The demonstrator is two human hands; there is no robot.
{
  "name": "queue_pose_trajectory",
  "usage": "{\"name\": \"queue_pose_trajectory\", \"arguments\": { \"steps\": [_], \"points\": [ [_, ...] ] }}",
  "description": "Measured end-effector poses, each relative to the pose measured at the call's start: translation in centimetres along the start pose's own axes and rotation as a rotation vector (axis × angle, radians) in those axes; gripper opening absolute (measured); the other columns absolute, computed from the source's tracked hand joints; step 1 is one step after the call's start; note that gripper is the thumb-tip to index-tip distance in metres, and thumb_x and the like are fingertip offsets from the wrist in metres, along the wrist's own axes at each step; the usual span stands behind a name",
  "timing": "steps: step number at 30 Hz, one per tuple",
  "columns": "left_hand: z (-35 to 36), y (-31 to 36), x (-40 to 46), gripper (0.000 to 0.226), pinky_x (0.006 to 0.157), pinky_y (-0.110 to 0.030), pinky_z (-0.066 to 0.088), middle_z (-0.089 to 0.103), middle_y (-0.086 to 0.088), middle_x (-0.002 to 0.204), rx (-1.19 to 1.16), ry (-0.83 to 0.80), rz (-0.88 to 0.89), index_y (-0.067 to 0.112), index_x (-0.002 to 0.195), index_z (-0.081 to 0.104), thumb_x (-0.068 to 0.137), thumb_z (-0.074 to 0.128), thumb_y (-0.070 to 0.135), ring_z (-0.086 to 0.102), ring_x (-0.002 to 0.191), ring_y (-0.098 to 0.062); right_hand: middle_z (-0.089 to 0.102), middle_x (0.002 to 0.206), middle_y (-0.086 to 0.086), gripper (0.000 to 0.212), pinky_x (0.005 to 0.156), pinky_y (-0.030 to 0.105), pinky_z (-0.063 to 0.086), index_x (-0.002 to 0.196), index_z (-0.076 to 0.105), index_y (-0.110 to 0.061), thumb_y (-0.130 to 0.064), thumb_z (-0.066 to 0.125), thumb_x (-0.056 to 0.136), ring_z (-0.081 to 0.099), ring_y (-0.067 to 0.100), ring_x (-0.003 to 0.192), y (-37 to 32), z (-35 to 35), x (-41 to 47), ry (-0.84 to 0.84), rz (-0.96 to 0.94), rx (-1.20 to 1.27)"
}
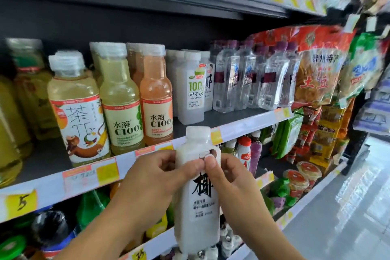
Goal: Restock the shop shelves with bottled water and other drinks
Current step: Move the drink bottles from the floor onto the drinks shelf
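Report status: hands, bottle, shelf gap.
Both hands, left and right, on white coconut bottle, held below shelf edge. Gap beside coconut water bottle open. Nothing blocking.

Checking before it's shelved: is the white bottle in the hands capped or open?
Capped: a white cap sits on the bottle held by both hands.

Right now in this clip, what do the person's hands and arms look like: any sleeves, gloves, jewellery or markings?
Both are bare. The left hand and right hand wear no gloves, and no rings show on the visible fingers. Both forearms are uncovered down to the bottom edge of the picture, with no sleeve, watch or bracelet in view. Fingernails are short and unpainted. No tattoos or other markings show.
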State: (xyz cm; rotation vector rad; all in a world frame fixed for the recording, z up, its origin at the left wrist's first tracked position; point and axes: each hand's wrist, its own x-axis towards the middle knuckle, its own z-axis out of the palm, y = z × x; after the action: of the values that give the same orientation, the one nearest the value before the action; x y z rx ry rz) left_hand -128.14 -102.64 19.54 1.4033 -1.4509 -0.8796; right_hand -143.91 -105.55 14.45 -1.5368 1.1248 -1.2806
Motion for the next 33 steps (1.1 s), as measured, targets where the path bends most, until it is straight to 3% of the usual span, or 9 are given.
{"name": "queue_pose_trajectory", "arguments": {
  "steps": [4, 9, 14, 17, 21, 25, 29, 31, 33],
  "points": [
    [-0.1, 3.3, 2.2, 0.023, 0.071, -0.03, 0.057, 0.076, 0.014, 0.082, -0.071, 0.092, 0.111, 0.028, 0.088, 0.076, 0.076, 0.073, 0.047, 0.073, 0.076, -0.006, 0.07, 0.096, -0.023, 0.043, 0.066, 0.017, 0.054, 0.104, 0.059, -0.039, -0.061, 0.074, 0.071, 0.068, -0.003, 0.084, -1.8, -0.1, 0.9, -0.008, -0.099, 0.015],
    [0.4, 6.7, 4.8, 0.023, 0.077, -0.037, 0.06, 0.077, 0.008, 0.088, -0.152, 0.1, 0.193, 0.023, 0.101, 0.074, 0.082, 0.073, 0.037, 0.074, 0.081, -0.011, 0.07, 0.095, -0.017, 0.041, 0.07, 0.029, 0.058, 0.102, 0.054, -0.041, -0.048, 0.083, 0.075, 0.067, -0.002, 0.083, -4.0, -0.1, 4.1, 0.086, -0.207, -0.216],
    [0.5, 5.6, 5.7, 0.01, 0.078, -0.019, 0.051, 0.073, 0.017, 0.103, -0.083, 0.166, 0.196, 0.034, 0.095, 0.069, 0.095, 0.061, 0.027, 0.068, 0.09, 0.003, 0.069, 0.095, -0.012, 0.038, 0.069, 0.031, 0.058, 0.104, 0.053, -0.03, -0.047, 0.078, 0.081, 0.066, 0.001, 0.081, -5.2, -0.1, 8.4, 0.143, -0.291, -0.293],
    [0.9, 4.7, 5.5, 0.038, 0.079, -0.008, 0.039, 0.059, 0.02, 0.124, -0.019, 0.185, 0.18, 0.023, 0.134, 0.056, 0.096, 0.059, 0.02, 0.053, 0.095, 0.015, 0.069, 0.095, -0.011, 0.038, 0.07, 0.031, 0.057, 0.102, 0.053, -0.029, -0.044, 0.08, 0.079, 0.066, 0.003, 0.082, -4.5, -0.4, 9.3, 0.155, -0.268, -0.301],
    [1.4, 4.5, 5.5, 0.042, 0.055, 0.007, 0.034, 0.057, 0.028, 0.098, -0.046, 0.18, 0.179, 0.015, 0.138, 0.051, 0.097, 0.057, 0.011, 0.048, 0.062, 0.029, 0.071, 0.095, -0.012, 0.041, 0.073, 0.033, 0.058, 0.106, 0.055, -0.031, -0.043, 0.082, 0.078, 0.068, 0.004, 0.084, -3.6, -0.7, 9.8, 0.172, -0.246, -0.262],
    [1.6, 3.8, 5.3, 0.041, 0.05, 0.007, 0.033, 0.048, 0.036, 0.083, 0.021, 0.158, 0.138, 0.019, 0.138, 0.051, 0.098, 0.055, 0.01, 0.049, 0.058, 0.029, 0.071, 0.095, -0.012, 0.044, 0.071, 0.031, 0.056, 0.107, 0.054, -0.027, -0.042, 0.083, 0.077, 0.068, 0.005, 0.084, -3.4, -1.7, 10.5, 0.212, -0.218, -0.243],
    [1.6, 2.8, 5.7, 0.048, 0.085, -0.006, 0.034, 0.052, 0.015, 0.139, 0.129, 0.119, 0.084, 0.018, 0.145, 0.044, 0.098, 0.055, 0.019, 0.052, 0.108, 0.011, 0.068, 0.094, -0.014, 0.043, 0.063, 0.023, 0.049, 0.109, 0.054, -0.026, -0.041, 0.081, 0.08, 0.065, 0.002, 0.082, -3.3, -2.9, 11.4, 0.249, -0.214, -0.244],
    [1.6, 2.2, 6.0, 0.056, 0.103, -0.018, 0.032, 0.041, 0.007, 0.152, 0.19, 0.095, 0.048, 0.017, 0.15, 0.035, 0.098, 0.055, 0.024, 0.042, 0.134, -0.005, 0.068, 0.093, -0.015, 0.042, 0.061, 0.02, 0.047, 0.109, 0.054, -0.026, -0.041, 0.081, 0.081, 0.065, 0.0, 0.081, -3.3, -3.3, 12.1, 0.259, -0.21, -0.248],
    [2.1, 1.5, 6.1, 0.059, 0.111, -0.027, 0.032, 0.038, 0.006, 0.155, 0.332, 0.083, 0.064, 0.022, 0.152, 0.031, 0.098, 0.054, 0.029, 0.038, 0.139, -0.01, 0.067, 0.093, -0.014, 0.042, 0.061, 0.021, 0.047, 0.109, 0.053, -0.024, -0.04, 0.081, 0.082, 0.065, 0.002, 0.081, -3.7, -3.6, 13.3, 0.264, -0.205, -0.255]
  ]
}}
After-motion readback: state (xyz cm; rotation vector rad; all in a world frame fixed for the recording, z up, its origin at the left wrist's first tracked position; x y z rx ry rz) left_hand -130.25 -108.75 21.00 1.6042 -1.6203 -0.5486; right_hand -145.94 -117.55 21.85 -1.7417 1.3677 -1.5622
